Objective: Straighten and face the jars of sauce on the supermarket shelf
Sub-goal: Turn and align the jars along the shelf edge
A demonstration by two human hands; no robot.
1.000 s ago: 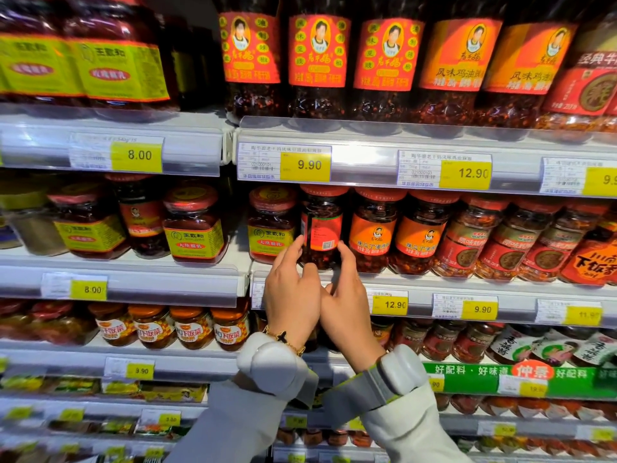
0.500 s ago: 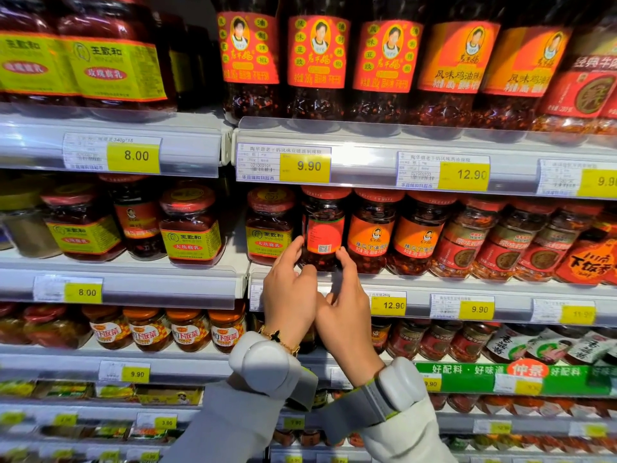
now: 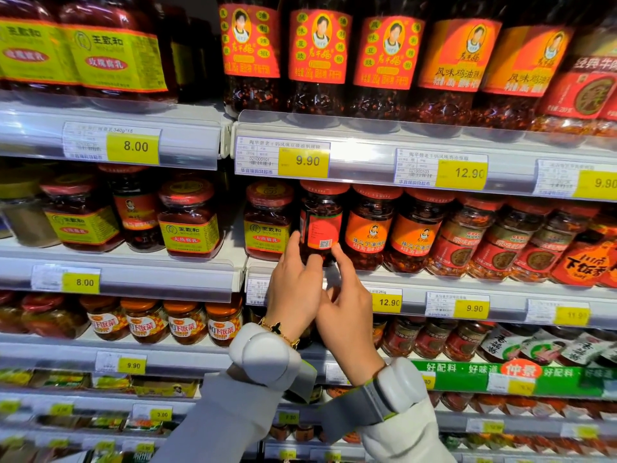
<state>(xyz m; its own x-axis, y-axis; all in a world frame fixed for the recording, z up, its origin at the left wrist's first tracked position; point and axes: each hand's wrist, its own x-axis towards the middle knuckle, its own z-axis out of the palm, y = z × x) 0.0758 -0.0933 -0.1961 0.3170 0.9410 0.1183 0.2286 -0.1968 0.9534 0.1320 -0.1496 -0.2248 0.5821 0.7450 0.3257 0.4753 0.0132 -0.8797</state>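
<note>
Both hands reach up to the middle shelf and take hold of one jar from either side. The left hand (image 3: 293, 289) has its thumb raised against the left flank of the red-lidded glass jar of dark chilli sauce (image 3: 321, 225), its other fingers curled round the base. The right hand (image 3: 347, 309) pinches the lower right of the same jar with an extended forefinger, the remaining fingers loosely bent beneath it. Each wrist carries a white padded band over a pale grey sleeve, and the left wrist also wears a gold bracelet (image 3: 278, 332).

The jar stands upright at the front edge of the grey metal shelf (image 3: 467, 279), with its red label turned so the small code panel faces outward. Just beside it on the left stands a squat jar with a yellow label (image 3: 267, 225); on the right, touching or nearly so, a jar with an orange label (image 3: 370, 228) faces forward. A yellow 12.90 price tag (image 3: 387, 301) sits on the shelf's front edge beside the right hand.
</note>
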